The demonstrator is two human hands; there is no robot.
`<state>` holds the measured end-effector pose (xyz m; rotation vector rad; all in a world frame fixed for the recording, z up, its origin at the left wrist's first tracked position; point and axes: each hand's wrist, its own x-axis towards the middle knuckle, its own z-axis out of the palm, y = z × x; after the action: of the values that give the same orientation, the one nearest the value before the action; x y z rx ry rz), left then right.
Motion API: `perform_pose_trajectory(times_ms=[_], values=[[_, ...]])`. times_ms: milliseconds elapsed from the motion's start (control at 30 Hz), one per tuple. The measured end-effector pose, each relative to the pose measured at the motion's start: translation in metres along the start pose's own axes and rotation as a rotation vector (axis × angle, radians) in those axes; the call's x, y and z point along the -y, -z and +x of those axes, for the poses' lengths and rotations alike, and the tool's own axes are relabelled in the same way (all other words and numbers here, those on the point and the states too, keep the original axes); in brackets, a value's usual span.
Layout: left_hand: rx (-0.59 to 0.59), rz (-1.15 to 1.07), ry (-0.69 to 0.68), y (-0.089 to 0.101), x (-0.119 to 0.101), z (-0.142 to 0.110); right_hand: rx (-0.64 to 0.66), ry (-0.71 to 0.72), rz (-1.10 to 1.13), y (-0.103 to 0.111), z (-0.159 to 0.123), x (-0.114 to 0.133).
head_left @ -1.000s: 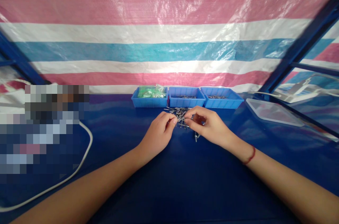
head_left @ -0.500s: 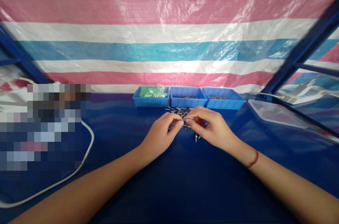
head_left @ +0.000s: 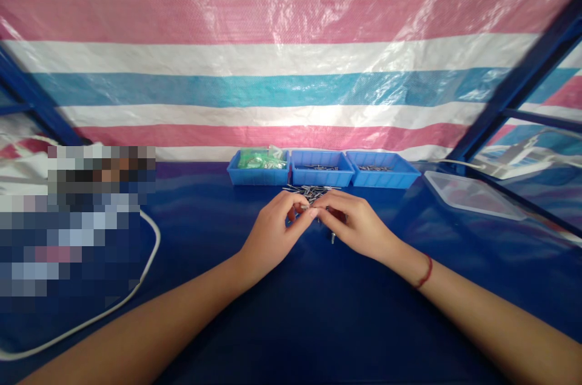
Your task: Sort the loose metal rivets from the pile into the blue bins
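My left hand (head_left: 276, 228) and my right hand (head_left: 357, 222) meet fingertip to fingertip over a pile of thin metal fasteners (head_left: 311, 192) on the blue table. Both hands are closed in a pinch, thumb against forefinger. Between the fingertips is a small metal fastener, mostly hidden, so its exact kind does not show. One loose fastener (head_left: 333, 238) lies just under my right hand, apart from the main pile. Part of the pile is covered by my fingers.
Behind the pile stand three blue bins: the left bin (head_left: 258, 177) holds green and clear bags, the middle bin (head_left: 322, 178) and right bin (head_left: 385, 179) metal pieces. A clear lid (head_left: 473, 196) lies right. A white cable (head_left: 152, 257) curves left, near a blurred-out area.
My right hand has shifted slightly left, bringing its fingertips against those of my left hand. My left hand stays almost in place, still pinching.
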<state>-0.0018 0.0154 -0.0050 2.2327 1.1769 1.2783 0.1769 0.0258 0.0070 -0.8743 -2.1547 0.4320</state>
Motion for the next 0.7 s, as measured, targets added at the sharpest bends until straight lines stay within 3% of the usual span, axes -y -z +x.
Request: perform_pose_trajectory(times_ms=[100,333,433,533,633,700], values=[[0.028,-0.021,0.033,-0.001,0.0,0.0,-0.102,-0.139,0.103,0.001,0.003,-0.01],[0.068,0.008,0.037,-0.002,-0.003,-0.002,-0.57,-0.505,0.07,0.037,0.011,-0.062],[0.059,0.044,0.019,-0.002,-0.004,-0.002,-0.567,-0.554,-0.144,0.054,0.012,-0.074],[0.041,0.184,-0.02,0.001,0.0,0.0,-0.55,-0.585,-0.307,0.063,0.014,-0.069],[0.069,0.382,0.016,0.006,0.009,0.004,-0.514,-0.596,-0.266,0.057,0.013,-0.047],[0.133,0.477,0.071,0.008,0.017,0.006,-0.42,-0.577,-0.222,0.044,0.007,-0.031]])
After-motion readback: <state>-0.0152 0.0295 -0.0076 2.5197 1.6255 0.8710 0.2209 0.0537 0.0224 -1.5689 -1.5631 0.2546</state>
